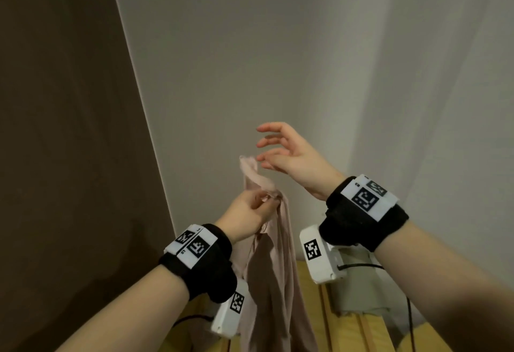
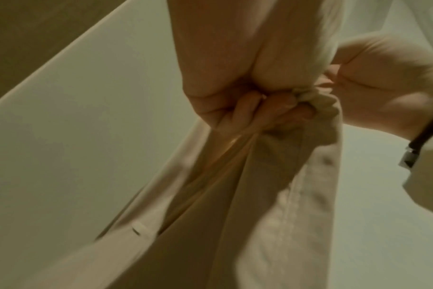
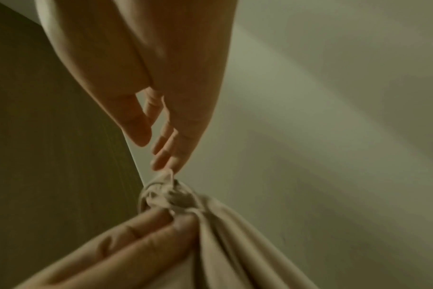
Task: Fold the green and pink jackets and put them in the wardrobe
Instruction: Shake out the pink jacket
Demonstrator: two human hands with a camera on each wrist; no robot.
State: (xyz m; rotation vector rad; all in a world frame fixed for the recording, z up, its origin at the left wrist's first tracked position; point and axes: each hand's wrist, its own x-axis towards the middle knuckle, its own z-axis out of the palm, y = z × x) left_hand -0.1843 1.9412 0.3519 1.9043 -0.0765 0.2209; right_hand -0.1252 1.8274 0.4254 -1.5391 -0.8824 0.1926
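The pink jacket (image 1: 274, 282) hangs in long folds from my left hand (image 1: 251, 214), which grips a bunch of its cloth held up in the air. A loose tip of cloth sticks up above the fist. In the left wrist view the fingers (image 2: 265, 111) curl round the gathered pink jacket (image 2: 235, 195). My right hand (image 1: 281, 148) hovers just above and right of that tip with fingers spread and straight, holding nothing. In the right wrist view its fingertips (image 3: 166, 156) sit right at the cloth tip of the pink jacket (image 3: 168, 193). No green jacket is in view.
A pale wall (image 1: 278, 59) fills the background, with a dark brown panel (image 1: 64, 129) at the left. Below the hands lie yellow wooden slats (image 1: 347, 332) with a pale cloth (image 1: 358, 293) on them. Black cables (image 1: 411, 321) trail from the wrist cameras.
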